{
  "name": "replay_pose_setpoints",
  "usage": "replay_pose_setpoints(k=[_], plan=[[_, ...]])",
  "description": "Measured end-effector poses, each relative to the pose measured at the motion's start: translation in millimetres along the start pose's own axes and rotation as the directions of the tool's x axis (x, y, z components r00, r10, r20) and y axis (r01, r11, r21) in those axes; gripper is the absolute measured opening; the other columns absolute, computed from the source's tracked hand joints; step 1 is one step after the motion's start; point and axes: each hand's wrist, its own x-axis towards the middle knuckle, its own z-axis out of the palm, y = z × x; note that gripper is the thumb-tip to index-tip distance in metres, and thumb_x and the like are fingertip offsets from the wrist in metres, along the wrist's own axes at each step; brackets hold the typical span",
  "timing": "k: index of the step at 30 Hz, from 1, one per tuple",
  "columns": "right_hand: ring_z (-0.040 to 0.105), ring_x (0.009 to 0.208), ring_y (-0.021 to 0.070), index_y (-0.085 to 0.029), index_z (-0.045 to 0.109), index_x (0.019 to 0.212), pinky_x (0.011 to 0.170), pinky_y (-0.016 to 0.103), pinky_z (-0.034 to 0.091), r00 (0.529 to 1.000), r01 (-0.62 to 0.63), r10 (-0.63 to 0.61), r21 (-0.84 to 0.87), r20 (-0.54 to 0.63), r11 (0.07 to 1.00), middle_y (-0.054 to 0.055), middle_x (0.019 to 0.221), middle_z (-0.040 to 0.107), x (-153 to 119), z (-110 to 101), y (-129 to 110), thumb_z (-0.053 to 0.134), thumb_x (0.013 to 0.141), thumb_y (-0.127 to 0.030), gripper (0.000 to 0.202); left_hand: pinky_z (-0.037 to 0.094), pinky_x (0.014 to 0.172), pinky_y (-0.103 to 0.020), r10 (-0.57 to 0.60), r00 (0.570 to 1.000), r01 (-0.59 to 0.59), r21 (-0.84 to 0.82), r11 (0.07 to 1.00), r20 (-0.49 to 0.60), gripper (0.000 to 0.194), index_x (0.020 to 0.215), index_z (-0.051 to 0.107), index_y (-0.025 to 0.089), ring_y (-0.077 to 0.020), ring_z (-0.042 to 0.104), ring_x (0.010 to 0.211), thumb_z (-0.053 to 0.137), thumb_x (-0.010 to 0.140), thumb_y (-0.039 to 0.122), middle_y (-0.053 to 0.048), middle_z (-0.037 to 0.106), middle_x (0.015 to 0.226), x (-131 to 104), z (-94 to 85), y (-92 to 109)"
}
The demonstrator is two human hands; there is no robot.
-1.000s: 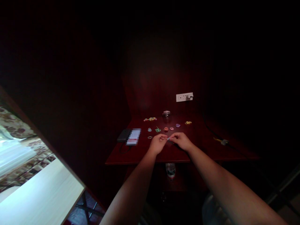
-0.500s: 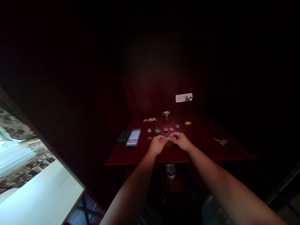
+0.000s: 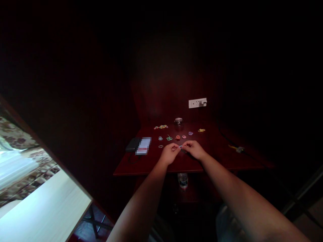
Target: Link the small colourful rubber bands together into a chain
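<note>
A small pale-blue elastic band (image 3: 180, 147) is pinched between my two hands over the front part of the dark red table (image 3: 151, 166). My left hand (image 3: 169, 153) has its fingertips closed on the band's left side. On the other side, my right hand (image 3: 194, 149) grips it between thumb and fingers. Just beyond lie small groups of bands sorted by colour: light blue (image 3: 160, 138), green (image 3: 169, 138), orange-red (image 3: 178, 137), pink (image 3: 184, 136), purple (image 3: 190, 133) and yellow (image 3: 201, 130). One dull ring-shaped band (image 3: 160, 146) rests left of my left hand.
Mixed bands (image 3: 163, 127) lie farther back, near a clear lidded jar (image 3: 178, 122). To the left are a phone (image 3: 143, 146) and a black case-like object (image 3: 132, 145). A cable connector (image 3: 239, 150) sits at right. Below the tabletop stands a bottle (image 3: 183, 181).
The view has tilted slightly, so the table sits a little higher in the picture. Both hands keep their pinch on the band, which shows at a slightly different angle.
</note>
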Motion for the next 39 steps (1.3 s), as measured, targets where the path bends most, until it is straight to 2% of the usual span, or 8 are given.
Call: replay_pose_setpoints(k=[4, 10, 18, 20, 23, 27, 36, 39], plan=[[0.045, 0.046, 0.0093, -0.014, 0.06, 0.067, 0.047, 0.021, 0.032, 1.0, 0.004, -0.004, 0.015, -0.018, 1.0, -0.003, 0.049, 0.052, 0.0, -0.1, 0.4, 0.059, 0.068, -0.033, 0.019, 0.038, 0.055, -0.019, -0.011, 1.0, 0.011, 0.039, 0.999, -0.006, 0.025, 0.076, 0.06, 0.012, -0.0092, 0.051, 0.058, 0.058, 0.072, 0.036, -0.002, 0.059, 0.065, 0.2, -0.1, -1.5], [0.046, 0.046, 0.009, -0.015, 0.056, 0.064, 0.047, 0.021, 0.033, 0.994, -0.021, 0.038, 0.158, -0.101, 0.987, -0.003, 0.051, 0.053, -1.1, 0.8, -3.6, 0.06, 0.065, -0.031, 0.017, 0.036, 0.053, -0.019, -0.002, 1.0, 0.001, 0.073, 0.997, 0.012, 0.023, 0.077, 0.06, 0.012, -0.0083, 0.049, 0.057, 0.055, 0.073, 0.034, -0.001, 0.058, 0.065, 0.6, -0.3, -0.9], [0.046, 0.045, 0.0082, -0.015, 0.056, 0.065, 0.046, 0.021, 0.035, 0.99, -0.047, 0.073, 0.207, -0.124, 0.977, 0.0, 0.057, 0.056, 0.3, -0.4, -2.6, 0.062, 0.064, -0.039, 0.025, 0.037, 0.053, -0.019, -0.034, 0.999, 0.036, 0.069, 0.997, -0.028, 0.028, 0.076, 0.06, 0.012, -0.0086, 0.049, 0.056, 0.055, 0.073, 0.039, -0.002, 0.058, 0.064, -1.5, -0.9, 0.6], [0.046, 0.046, 0.0082, -0.014, 0.057, 0.069, 0.047, 0.021, 0.035, 0.991, -0.05, 0.075, 0.219, -0.109, 0.974, 0.0, 0.059, 0.057, 0.2, -0.8, -2.4, 0.062, 0.064, -0.04, 0.027, 0.037, 0.053, -0.019, -0.042, 0.999, 0.044, 0.063, 0.997, -0.035, 0.028, 0.076, 0.06, 0.012, -0.0088, 0.049, 0.056, 0.056, 0.073, 0.039, -0.002, 0.058, 0.064, -1.4, -1.1, 0.6], [0.046, 0.047, 0.0089, -0.013, 0.06, 0.072, 0.047, 0.022, 0.034, 0.998, -0.046, 0.05, 0.145, -0.024, 0.988, 0.0, 0.056, 0.056, 0.2, -1.0, -0.5, 0.062, 0.064, -0.041, 0.028, 0.039, 0.056, -0.02, -0.028, 0.999, 0.029, 0.071, 0.997, -0.026, 0.027, 0.077, 0.06, 0.012, -0.0095, 0.051, 0.058, 0.056, 0.073, 0.038, -0.003, 0.06, 0.067, -0.4, -1.0, -1.8], [0.045, 0.046, 0.0093, -0.013, 0.061, 0.067, 0.047, 0.022, 0.032, 1.0, -0.017, 0.015, 0.065, 0.019, 0.998, -0.001, 0.05, 0.054, 1.3, -1.0, 3.7, 0.063, 0.064, -0.039, 0.026, 0.039, 0.057, -0.02, -0.006, 1.0, 0.009, 0.102, 0.995, -0.028, 0.025, 0.077, 0.061, 0.012, -0.0099, 0.051, 0.061, 0.056, 0.073, 0.036, -0.003, 0.061, 0.069, 0.6, -0.5, -5.0], [0.045, 0.045, 0.009, -0.015, 0.055, 0.064, 0.047, 0.021, 0.033, 0.989, -0.035, 0.056, 0.155, -0.137, 0.987, -0.003, 0.05, 0.052, 2.5, -2.5, 4.5, 0.06, 0.065, -0.036, 0.021, 0.037, 0.054, -0.019, -0.022, 1.0, 0.021, 0.094, 0.995, 0.014, 0.023, 0.077, 0.061, 0.012, -0.0084, 0.048, 0.056, 0.056, 0.073, 0.033, -0.001, 0.057, 0.063, -0.5, 0.9, 1.2], [0.045, 0.044, 0.0089, -0.015, 0.053, 0.062, 0.046, 0.021, 0.033, 0.986, -0.043, 0.072, 0.193, -0.149, 0.98, -0.003, 0.05, 0.052, 2.4, -2.9, 2.9, 0.061, 0.064, -0.035, 0.021, 0.036, 0.053, -0.019, -0.026, 0.999, 0.024, 0.08, 0.997, 0.022, 0.023, 0.077, 0.06, 0.012, -0.0083, 0.048, 0.055, 0.056, 0.072, 0.034, -0.001, 0.057, 0.063, -0.5, 1.1, 0.6]])
